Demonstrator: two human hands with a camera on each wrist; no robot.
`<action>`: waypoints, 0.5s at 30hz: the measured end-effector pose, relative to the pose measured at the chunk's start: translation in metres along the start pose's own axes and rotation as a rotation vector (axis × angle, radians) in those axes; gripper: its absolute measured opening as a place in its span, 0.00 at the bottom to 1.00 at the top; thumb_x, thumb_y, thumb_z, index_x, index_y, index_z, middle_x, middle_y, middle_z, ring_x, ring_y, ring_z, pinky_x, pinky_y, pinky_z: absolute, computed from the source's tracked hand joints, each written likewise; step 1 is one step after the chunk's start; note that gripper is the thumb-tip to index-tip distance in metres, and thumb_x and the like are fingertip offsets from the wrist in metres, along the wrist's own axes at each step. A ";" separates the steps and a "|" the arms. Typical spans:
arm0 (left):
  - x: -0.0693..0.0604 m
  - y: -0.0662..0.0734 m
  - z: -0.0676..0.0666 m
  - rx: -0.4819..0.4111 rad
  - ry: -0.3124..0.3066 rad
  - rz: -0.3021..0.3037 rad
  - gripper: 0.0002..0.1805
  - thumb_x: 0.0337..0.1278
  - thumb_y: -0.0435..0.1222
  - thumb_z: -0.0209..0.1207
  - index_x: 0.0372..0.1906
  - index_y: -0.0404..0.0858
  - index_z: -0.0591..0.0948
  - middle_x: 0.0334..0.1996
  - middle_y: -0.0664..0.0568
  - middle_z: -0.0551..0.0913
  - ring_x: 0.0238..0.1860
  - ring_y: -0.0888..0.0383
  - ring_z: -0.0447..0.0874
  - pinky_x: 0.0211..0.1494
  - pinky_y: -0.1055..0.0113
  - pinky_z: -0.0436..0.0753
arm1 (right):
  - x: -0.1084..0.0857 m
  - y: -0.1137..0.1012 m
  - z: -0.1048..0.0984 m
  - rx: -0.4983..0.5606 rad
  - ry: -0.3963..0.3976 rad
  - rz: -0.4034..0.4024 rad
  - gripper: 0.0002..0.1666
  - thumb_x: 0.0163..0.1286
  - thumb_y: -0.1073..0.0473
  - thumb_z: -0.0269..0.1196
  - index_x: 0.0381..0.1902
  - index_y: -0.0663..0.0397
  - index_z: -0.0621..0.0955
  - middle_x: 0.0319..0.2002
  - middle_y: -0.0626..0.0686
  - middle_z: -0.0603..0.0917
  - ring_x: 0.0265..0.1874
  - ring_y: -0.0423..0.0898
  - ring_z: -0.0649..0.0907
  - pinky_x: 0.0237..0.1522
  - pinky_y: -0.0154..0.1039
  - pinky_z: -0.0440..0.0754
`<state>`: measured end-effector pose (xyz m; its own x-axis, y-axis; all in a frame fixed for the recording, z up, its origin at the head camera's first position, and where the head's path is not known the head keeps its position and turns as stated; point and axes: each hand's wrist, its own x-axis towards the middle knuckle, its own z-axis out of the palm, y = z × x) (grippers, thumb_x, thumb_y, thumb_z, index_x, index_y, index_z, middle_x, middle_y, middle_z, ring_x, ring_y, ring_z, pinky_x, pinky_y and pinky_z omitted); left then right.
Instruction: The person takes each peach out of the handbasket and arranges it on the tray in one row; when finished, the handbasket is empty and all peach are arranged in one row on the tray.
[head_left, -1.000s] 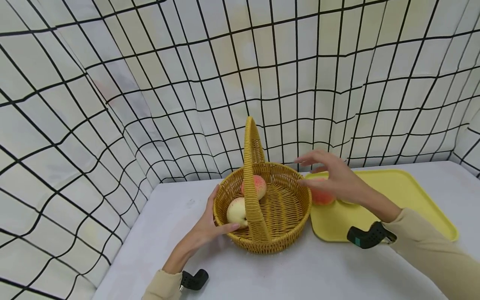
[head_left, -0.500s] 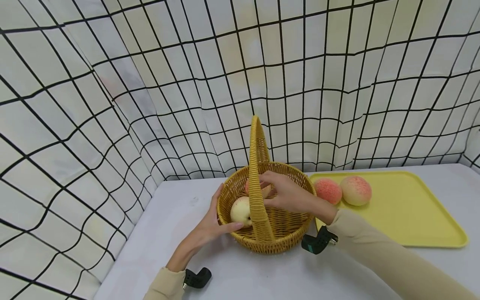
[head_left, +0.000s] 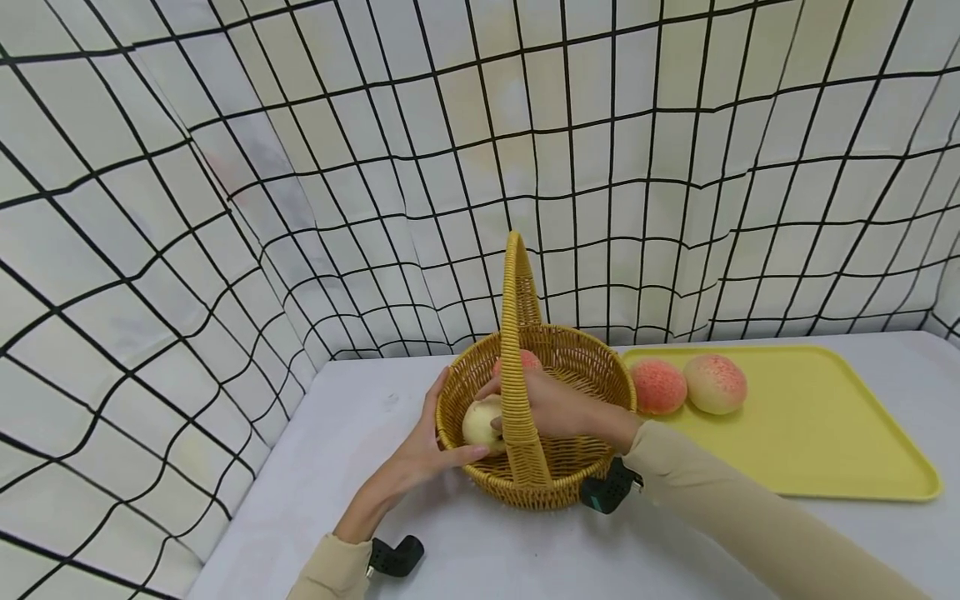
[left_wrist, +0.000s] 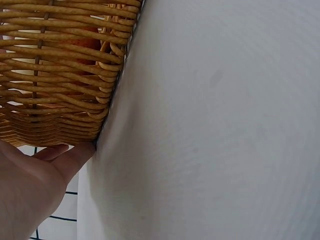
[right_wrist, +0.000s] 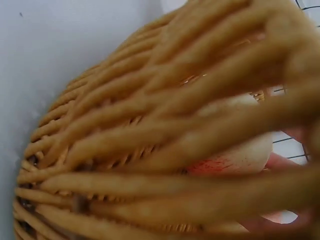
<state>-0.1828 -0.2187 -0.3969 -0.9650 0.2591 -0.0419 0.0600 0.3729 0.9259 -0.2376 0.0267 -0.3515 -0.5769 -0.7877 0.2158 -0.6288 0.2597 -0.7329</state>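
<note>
A wicker basket [head_left: 570,483] with a tall arched handle stands on the white table. My left hand [head_left: 416,450] grips its left side, thumb over the rim and fingers along the outer wall. In the left wrist view, the fingers of that hand [left_wrist: 30,185] lie against the weave close to the table. Inside the basket, my right hand [head_left: 558,404] reaches under the handle and has its thumb and fingers round a pale peach [head_left: 480,423]. Partly hidden behind this hand is a redder peach [head_left: 527,361]. Through blurred weave, the right wrist view shows a pale peach [right_wrist: 250,150] beside fingers.
Right of the basket lies a yellow tray [head_left: 825,433]. On its left end sit a red peach [head_left: 658,387] and a pink-and-cream peach [head_left: 716,384], side by side. White sheeting behind a black net [head_left: 600,200] closes off the back and left.
My right hand has moved left from above the tray into the basket, onto the pale peach. The tray's two peaches have come into full view. My left hand keeps its grip.
</note>
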 end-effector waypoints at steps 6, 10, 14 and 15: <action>-0.002 0.001 0.000 0.019 0.008 0.004 0.70 0.54 0.49 0.76 0.85 0.55 0.34 0.84 0.40 0.45 0.82 0.40 0.49 0.79 0.35 0.51 | 0.001 -0.003 0.002 0.048 0.037 -0.011 0.21 0.71 0.65 0.69 0.59 0.67 0.83 0.54 0.59 0.82 0.57 0.54 0.78 0.59 0.46 0.78; -0.002 0.001 -0.001 0.026 0.005 0.004 0.70 0.53 0.50 0.76 0.85 0.55 0.34 0.84 0.41 0.44 0.82 0.39 0.48 0.80 0.36 0.51 | 0.001 -0.005 0.003 0.052 0.046 0.007 0.21 0.68 0.66 0.72 0.57 0.67 0.84 0.52 0.57 0.84 0.56 0.52 0.80 0.59 0.45 0.79; -0.001 0.001 -0.001 0.023 -0.001 0.002 0.70 0.53 0.50 0.76 0.85 0.55 0.34 0.84 0.40 0.44 0.82 0.39 0.48 0.80 0.37 0.53 | -0.001 -0.004 0.004 0.024 0.025 0.004 0.24 0.65 0.63 0.75 0.58 0.64 0.85 0.52 0.53 0.86 0.54 0.47 0.81 0.58 0.42 0.78; -0.001 0.001 -0.001 0.023 -0.004 0.002 0.70 0.53 0.50 0.76 0.85 0.55 0.33 0.84 0.41 0.44 0.82 0.39 0.48 0.80 0.37 0.53 | -0.001 -0.004 0.003 0.022 0.018 0.006 0.25 0.65 0.62 0.76 0.58 0.64 0.85 0.52 0.53 0.86 0.55 0.47 0.81 0.58 0.41 0.77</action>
<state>-0.1823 -0.2193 -0.3958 -0.9639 0.2630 -0.0416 0.0676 0.3928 0.9171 -0.2329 0.0245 -0.3510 -0.5902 -0.7761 0.2223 -0.6137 0.2524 -0.7481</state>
